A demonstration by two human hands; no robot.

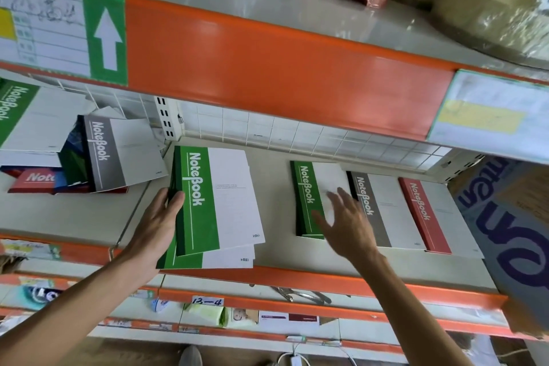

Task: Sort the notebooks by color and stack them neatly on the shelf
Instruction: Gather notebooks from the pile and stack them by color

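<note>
While the left hand (pixel 160 220) grips the spine edge of the green notebooks (pixel 214 205) near the front lip of the shelf (pixel 276 205), with thumb on top and fingers curled under, the right hand (pixel 344 223) hovers with spread, relaxed fingers over a second green stack (pixel 306 196) and holds nothing. These green notebooks look thin and light, with smooth covers, so I think they slide easily on each other; the lower one already sticks out. Holding at the spine, where they are stiffest, seems best. Beside the second green stack lie a grey notebook (pixel 383 211) and then a red notebook (pixel 427 214). Farther left, an unsorted pile (pixel 98 154) waits in the next bay.
</note>
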